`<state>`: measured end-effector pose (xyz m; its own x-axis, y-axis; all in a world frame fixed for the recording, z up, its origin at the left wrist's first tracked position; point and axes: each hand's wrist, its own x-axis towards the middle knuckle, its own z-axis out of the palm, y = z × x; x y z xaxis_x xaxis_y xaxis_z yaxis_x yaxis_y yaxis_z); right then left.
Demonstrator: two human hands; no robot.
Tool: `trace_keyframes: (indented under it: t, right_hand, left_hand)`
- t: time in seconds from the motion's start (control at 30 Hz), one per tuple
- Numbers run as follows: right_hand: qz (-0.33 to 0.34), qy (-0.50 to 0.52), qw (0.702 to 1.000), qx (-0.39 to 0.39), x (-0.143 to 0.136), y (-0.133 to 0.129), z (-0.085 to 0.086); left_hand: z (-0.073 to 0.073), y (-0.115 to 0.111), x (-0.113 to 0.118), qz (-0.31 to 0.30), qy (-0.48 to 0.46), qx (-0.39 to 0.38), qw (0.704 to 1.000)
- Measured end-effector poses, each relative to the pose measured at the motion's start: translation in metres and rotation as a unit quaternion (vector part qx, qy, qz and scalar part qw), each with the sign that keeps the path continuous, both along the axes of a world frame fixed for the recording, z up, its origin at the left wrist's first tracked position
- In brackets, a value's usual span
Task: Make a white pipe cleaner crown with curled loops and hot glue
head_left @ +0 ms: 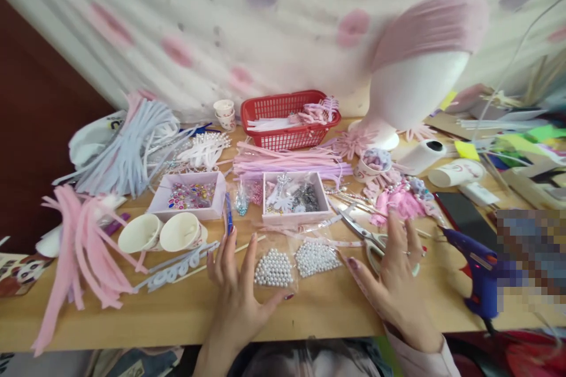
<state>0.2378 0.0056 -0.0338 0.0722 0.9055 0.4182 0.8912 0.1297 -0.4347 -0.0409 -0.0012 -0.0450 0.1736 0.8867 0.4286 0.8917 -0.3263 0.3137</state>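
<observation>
My left hand (241, 288) is open, fingers spread, at the left side of a clear bag of pearl beads (273, 269). A second bag of smaller pearl beads (317, 258) lies right beside it. My right hand (398, 277) is also open, its fingers spread over the handles of a pair of scissors (356, 227), which it partly hides. Its thumb points toward the second bag. Under the left fingers lies a thin wooden stick (198, 269), next to pale grey looped pipe cleaners (177, 271). Neither hand holds anything.
Behind are two lilac boxes of gems and charms (216, 194), pink pipe cleaners (287, 159) and a red basket (287, 138). Paper cups (140, 232) stand left. A blue glue gun (480, 274), a phone (464, 218) and a white mannequin head (411, 88) are on the right.
</observation>
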Motion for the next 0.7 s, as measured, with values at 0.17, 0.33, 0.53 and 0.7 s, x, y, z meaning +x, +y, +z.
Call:
trace_keyframes:
  t: [0.17,0.33,0.53,0.7]
  right_hand:
    - [0.088,-0.059,0.994,-0.023,0.015,-0.018,0.005]
    - [0.093,-0.056,0.993,-0.034,0.023,-0.032,-0.011]
    - [0.049,-0.006,0.999,0.001,0.022,-0.032,0.001]
    - [0.100,0.170,0.949,-0.245,0.075,-0.083,0.021]
  left_hand:
    - [-0.001,-0.001,0.013,0.001,0.013,-0.029,0.999]
    - [-0.002,-0.006,0.029,-0.005,0.018,-0.032,0.999]
    - [-0.005,-0.007,0.048,-0.020,0.027,0.015,0.999]
    - [-0.013,-0.006,0.053,-0.051,0.005,0.056,0.997]
